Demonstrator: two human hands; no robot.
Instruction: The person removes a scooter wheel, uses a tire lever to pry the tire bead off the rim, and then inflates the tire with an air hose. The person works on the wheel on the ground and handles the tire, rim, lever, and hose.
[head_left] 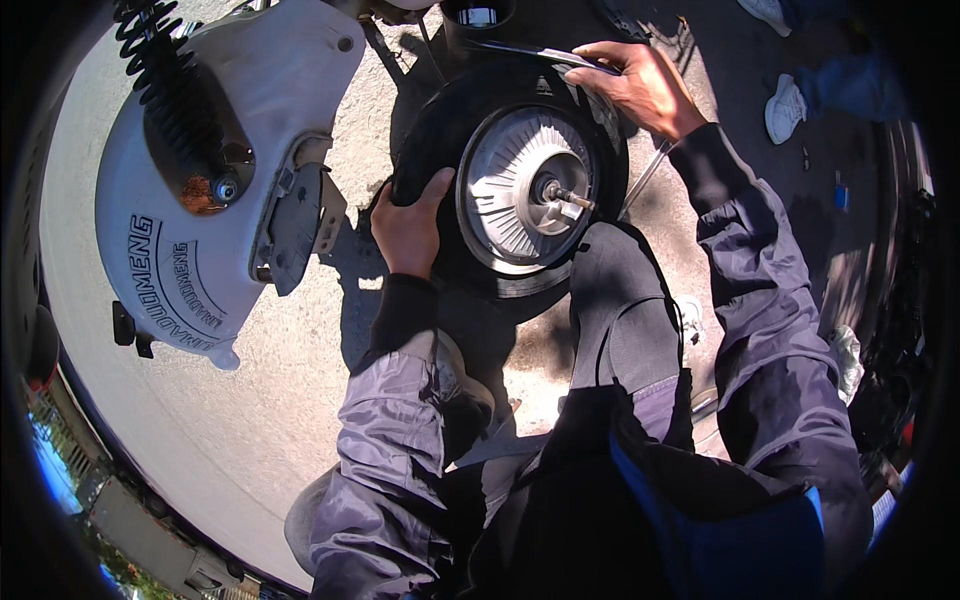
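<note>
One slim metal bar [540, 51] is pinched in the right hand [648, 90], left hand [408, 233] clasping a rubber tyre [440, 120].

Bright, hard sunlight falls on pale grey, rough-textured open ground [270, 430], which spreads wide at left. Toward the right, dark shadow covers much of the ground, broken by lit patches. At the lower-left rim, bent by the lens, a boxy grey shape [135, 535] stands, too blurred to identify.

tyre [440, 140]: matt rubber | hub [500, 190]: ribbed metal | fender [230, 238]: smooth plastic
</note>
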